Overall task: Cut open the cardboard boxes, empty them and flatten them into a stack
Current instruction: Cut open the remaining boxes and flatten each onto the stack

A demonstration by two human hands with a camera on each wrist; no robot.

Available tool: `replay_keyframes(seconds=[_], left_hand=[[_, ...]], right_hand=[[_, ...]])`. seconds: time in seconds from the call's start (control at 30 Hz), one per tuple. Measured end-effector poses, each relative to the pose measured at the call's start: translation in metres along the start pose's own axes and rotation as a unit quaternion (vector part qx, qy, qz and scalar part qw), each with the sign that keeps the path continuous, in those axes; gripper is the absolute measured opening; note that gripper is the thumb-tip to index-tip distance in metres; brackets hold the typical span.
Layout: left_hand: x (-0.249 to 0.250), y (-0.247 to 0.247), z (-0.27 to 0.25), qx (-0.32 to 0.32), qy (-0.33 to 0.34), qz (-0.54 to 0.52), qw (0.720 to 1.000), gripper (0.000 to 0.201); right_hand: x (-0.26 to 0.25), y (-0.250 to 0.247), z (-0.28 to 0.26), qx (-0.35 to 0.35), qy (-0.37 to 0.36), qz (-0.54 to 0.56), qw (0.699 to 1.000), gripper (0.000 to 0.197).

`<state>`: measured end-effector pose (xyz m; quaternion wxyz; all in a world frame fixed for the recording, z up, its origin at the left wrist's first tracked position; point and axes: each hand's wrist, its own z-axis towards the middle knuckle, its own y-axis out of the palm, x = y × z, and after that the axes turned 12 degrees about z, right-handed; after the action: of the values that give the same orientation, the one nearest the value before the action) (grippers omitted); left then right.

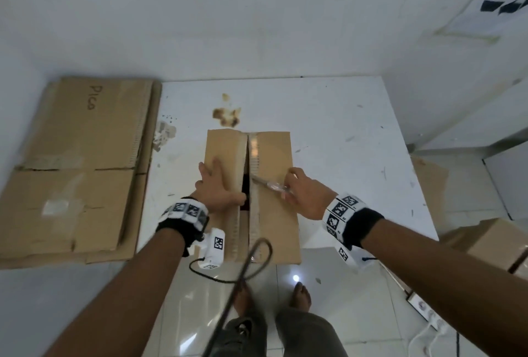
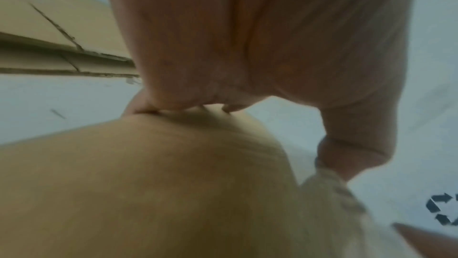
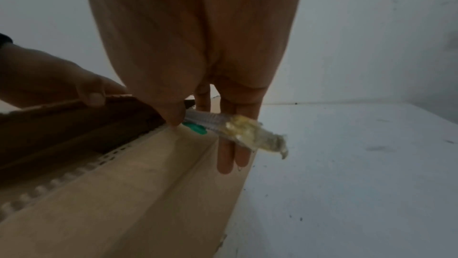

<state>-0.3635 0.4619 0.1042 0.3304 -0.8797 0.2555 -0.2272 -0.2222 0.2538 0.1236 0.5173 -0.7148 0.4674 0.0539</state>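
Observation:
A brown cardboard box (image 1: 274, 156) stands on the white table (image 1: 357, 142), its top seam slit open with a dark gap. My left hand (image 1: 217, 185) lies on the left flap (image 1: 225, 151), fingers spread on top and the thumb hooked at the flap's cut edge, lifting it slightly. The left wrist view shows that left hand (image 2: 247, 37) pressed against the flap (image 2: 148, 184). My right hand (image 1: 305, 196) holds a clear-handled cutter (image 1: 270, 184) over the right flap, blade pointing into the gap. In the right wrist view the cutter (image 3: 238, 129) sits between thumb and fingers.
A stack of flattened cardboard (image 1: 74, 168) lies at the table's left. Another closed box (image 1: 497, 242) stands on the floor at the right, near a power strip (image 1: 425, 311). A black cable (image 1: 251, 265) hangs in front of the box. Brown stains mark the table behind it.

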Motion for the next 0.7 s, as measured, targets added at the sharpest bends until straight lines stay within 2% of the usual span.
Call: replay_keyframes(seconds=[0.07,0.23,0.37,0.47,0.53,0.57,0.67,0.7], left_hand=[[-0.006,-0.005,-0.01,-0.003,0.027,-0.025,0.999,0.132],[0.001,0.015,-0.02,0.069,0.016,-0.022,0.997,0.124],[-0.006,0.021,-0.021,0.063,0.04,0.017,0.997,0.124],[-0.01,0.026,-0.023,0.061,0.054,0.05,0.995,0.124],[-0.015,0.028,-0.025,0.059,0.056,0.065,0.995,0.125],[-0.018,0.028,-0.026,0.058,0.057,0.074,0.994,0.126],[-0.025,0.026,-0.026,0.057,0.068,0.109,0.99,0.127],[-0.026,0.026,-0.026,0.056,0.071,0.121,0.988,0.128]], right_hand=[[-0.003,-0.004,-0.001,-0.021,-0.006,-0.025,0.999,0.037],[-0.025,-0.036,0.021,-0.012,-0.033,-0.141,0.989,0.03],[-0.043,-0.056,0.05,-0.005,-0.066,-0.289,0.955,0.028],[-0.043,-0.061,0.068,0.017,-0.075,-0.307,0.949,0.039],[-0.031,-0.069,0.073,0.051,-0.077,-0.303,0.948,0.036],[-0.021,-0.076,0.074,0.078,-0.061,-0.292,0.951,0.032],[0.023,-0.099,0.067,0.184,0.059,-0.2,0.961,0.032],[0.035,-0.101,0.06,0.2,0.086,-0.163,0.962,0.033]])
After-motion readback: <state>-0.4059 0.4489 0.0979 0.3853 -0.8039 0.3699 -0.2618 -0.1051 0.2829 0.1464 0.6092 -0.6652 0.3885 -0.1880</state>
